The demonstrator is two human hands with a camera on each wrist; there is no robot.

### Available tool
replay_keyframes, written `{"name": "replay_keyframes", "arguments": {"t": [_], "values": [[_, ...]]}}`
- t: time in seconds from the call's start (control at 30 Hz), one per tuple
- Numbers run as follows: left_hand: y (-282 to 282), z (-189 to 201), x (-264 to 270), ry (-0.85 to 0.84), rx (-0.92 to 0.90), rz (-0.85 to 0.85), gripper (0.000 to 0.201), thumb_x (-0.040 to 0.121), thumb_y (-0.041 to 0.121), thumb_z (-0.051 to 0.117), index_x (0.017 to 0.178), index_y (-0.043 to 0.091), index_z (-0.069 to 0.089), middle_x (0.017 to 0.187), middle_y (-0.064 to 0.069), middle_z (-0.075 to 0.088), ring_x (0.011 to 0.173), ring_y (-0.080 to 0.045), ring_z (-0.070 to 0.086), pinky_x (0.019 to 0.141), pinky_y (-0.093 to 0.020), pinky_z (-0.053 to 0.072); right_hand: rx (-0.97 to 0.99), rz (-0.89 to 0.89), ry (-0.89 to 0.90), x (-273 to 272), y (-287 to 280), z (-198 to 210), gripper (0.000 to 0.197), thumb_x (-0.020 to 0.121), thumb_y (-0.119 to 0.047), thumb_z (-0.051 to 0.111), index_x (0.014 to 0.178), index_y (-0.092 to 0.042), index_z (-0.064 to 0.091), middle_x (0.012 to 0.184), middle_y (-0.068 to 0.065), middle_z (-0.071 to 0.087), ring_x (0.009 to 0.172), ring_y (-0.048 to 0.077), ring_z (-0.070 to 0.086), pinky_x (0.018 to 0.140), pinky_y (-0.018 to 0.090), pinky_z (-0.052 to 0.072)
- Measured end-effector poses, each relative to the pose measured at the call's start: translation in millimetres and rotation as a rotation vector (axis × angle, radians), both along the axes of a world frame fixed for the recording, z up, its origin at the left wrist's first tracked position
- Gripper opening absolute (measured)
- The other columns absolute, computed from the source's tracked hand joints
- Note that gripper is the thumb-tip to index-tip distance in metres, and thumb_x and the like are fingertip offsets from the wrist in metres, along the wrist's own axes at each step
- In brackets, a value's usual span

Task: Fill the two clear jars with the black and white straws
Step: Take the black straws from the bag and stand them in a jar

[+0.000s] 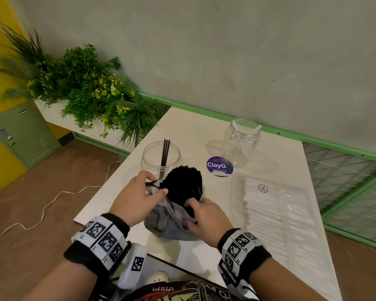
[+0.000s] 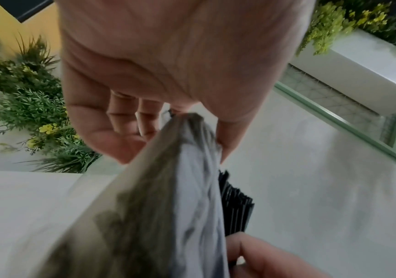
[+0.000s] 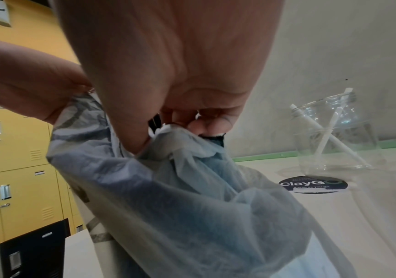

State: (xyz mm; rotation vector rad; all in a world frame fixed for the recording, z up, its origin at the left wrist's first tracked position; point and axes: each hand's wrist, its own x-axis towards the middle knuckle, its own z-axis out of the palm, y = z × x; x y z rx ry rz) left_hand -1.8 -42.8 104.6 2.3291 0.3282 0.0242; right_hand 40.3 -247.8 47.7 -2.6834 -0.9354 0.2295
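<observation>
Table top of pale laminate carries both clear jars. Thin grey plastic bag stands nearest, left hand pinching its rim; right hand pinches black straws. Better lift a modest bunch straight up, bag held taut.

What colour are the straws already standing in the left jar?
Black: a few black straws stand in the left jar. The head view shows it best.
</observation>
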Motion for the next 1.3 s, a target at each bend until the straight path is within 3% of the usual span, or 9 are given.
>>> {"name": "replay_keyframes", "arguments": {"t": [0.17,0.27,0.5,0.63,0.73,0.83,0.97,1.13,1.3], "values": [[1.4,0.7,1.8,0.02,-0.262,0.001,0.014,0.083,0.016,0.063,0.087,0.026,0.053,0.088,-0.004,0.059,0.073,-0.022,0.056,0.068,-0.041,0.054,0.017,-0.047,0.016,-0.3,2.0,-3.2,0.052,0.086,-0.035,0.058,0.132,-0.021,0.039,0.096,0.009,0.062,0.102,0.025,0.051,0.082,0.035,0.043],[-3.1,2.5,3.9,0.05,-0.425,0.046,0.016,0.081,0.004,0.057,0.076,0.018,0.054,0.079,-0.005,0.055,0.07,-0.022,0.052,0.06,-0.034,0.051,0.027,-0.051,0.025,-1.4,3.0,-6.1,0.055,0.085,-0.036,0.058,0.134,-0.022,0.038,0.096,0.008,0.062,0.102,0.025,0.051,0.083,0.035,0.044],[-8.6,-1.7,5.0,0.021,-0.547,0.13,0.04,0.079,0.026,0.073,0.06,0.017,0.039,0.051,0.003,0.044,0.056,-0.016,0.047,0.055,-0.028,0.047,0.137,-0.065,0.014,-4.1,-1.6,-4.5,0.042,0.085,-0.034,0.059,0.123,-0.021,0.048,0.093,0.003,0.064,0.095,0.021,0.048,0.08,0.035,0.043],[-4.7,-5.2,4.4,-0.062,-0.318,0.068,0.029,0.078,0.016,0.072,0.068,0.014,0.045,0.064,0.001,0.048,0.062,-0.018,0.047,0.064,-0.034,0.045,0.151,-0.027,-0.073,-5.5,-3.8,-9.7,0.014,0.079,-0.031,0.065,0.08,-0.019,0.058,0.08,-0.003,0.058,0.085,0.021,0.045,0.072,0.034,0.043],[-4.0,-1.9,3.7,-0.042,-0.21,-0.05,0.019,0.08,0.012,0.065,0.085,0.027,0.053,0.095,-0.001,0.053,0.084,-0.018,0.053,0.074,-0.03,0.041,0.169,0.009,-0.183,-6.6,-2.0,-10.6,0.015,0.068,-0.023,0.068,0.069,-0.02,0.054,0.073,-0.007,0.055,0.081,0.02,0.046,0.063,0.032,0.042],[-9.1,1.1,1.7,0.002,-0.143,-0.097,0.028,0.08,0.024,0.069,0.1,0.032,0.05,0.104,0.001,0.047,0.087,-0.015,0.055,0.073,-0.026,0.041,0.19,0.106,-0.203,-8.1,2.0,-9.3,0.003,0.07,-0.018,0.053,0.072,-0.019,0.052,0.074,-0.004,0.055,0.078,0.019,0.048,0.063,0.033,0.044],[-15.6,0.1,-0.8,-0.047,0.001,-0.052,0.036,0.079,0.014,0.065,0.105,0.027,0.044,0.106,-0.001,0.046,0.087,-0.017,0.051,0.064,-0.021,0.035,0.206,0.156,-0.089,-9.6,1.6,-10.0,0.023,0.076,-0.021,0.039,0.084,-0.016,0.059,0.087,-0.001,0.059,0.072,0.023,0.057,0.065,0.036,0.047],[-13.7,-3.2,-3.1,-0.059,-0.005,-0.027,0.038,0.079,0.009,0.064,0.105,0.026,0.043,0.107,-0.002,0.047,0.089,-0.019,0.049,0.067,-0.026,0.032,0.404,-0.058,0.01,-8.4,0.1,-7.3,0.019,0.088,-0.012,0.053,0.107,-0.013,0.057,0.105,0.0,0.052,0.083,0.018,0.055,0.075,0.034,0.048],[-20.3,-6.6,-4.6,-0.083,-0.006,-0.09,0.042,0.078,0.006,0.065,0.107,0.027,0.043,0.109,-0.001,0.048,0.095,-0.017,0.05,0.073,-0.024,0.033,0.212,-0.117,0.016,0.5,17.6,-11.6,0.055,0.078,-0.03,0.071,0.124,-0.011,0.05,0.119,0.005,0.047,0.107,0.024,0.051,0.093,0.037,0.045]]}}
